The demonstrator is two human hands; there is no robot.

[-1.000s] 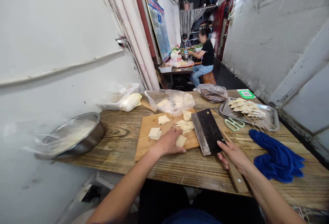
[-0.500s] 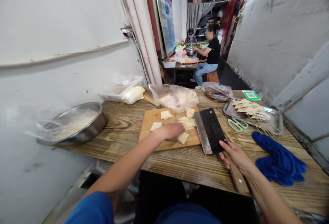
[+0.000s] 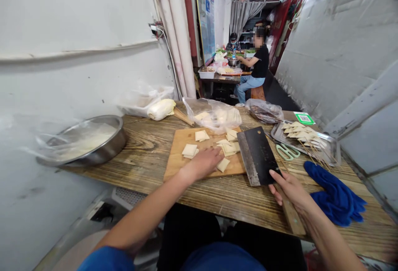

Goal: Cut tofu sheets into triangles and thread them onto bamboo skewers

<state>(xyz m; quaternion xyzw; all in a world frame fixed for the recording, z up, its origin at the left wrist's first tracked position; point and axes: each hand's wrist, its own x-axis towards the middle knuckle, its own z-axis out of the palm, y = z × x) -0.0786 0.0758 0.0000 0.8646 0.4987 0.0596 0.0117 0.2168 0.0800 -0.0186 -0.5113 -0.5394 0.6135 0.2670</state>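
My left hand (image 3: 204, 162) is over the wooden cutting board (image 3: 174, 167), its fingers stretched toward thin, pale square sheets that look like tofu skin. Its fingertips are beside a loose pile of these squares (image 3: 228, 149); whether they touch it I cannot tell. One square (image 3: 223, 165) lies just below the fingertips, and small stacks (image 3: 189, 150) sit farther left and at the back. My right hand (image 3: 287, 188) is closed round the wooden handle of a broad, dark cleaver (image 3: 259, 155). The cleaver's blade is tilted over the board's right edge.
Left stands a metal basin (image 3: 115, 142) with plastic film. Behind the board lie a cabbage (image 3: 161, 109) and a plastic bag of pale sheets (image 3: 214, 115). Right are green-handled scissors (image 3: 287, 151), a metal tray (image 3: 334, 155) with skewers, and a blue cloth (image 3: 336, 196). Two people sit farther back.
My left hand has drawn back slightly from the pile, and its fingers look straighter. The cleaver has shifted a little to the right in my right hand. The view has moved slightly.
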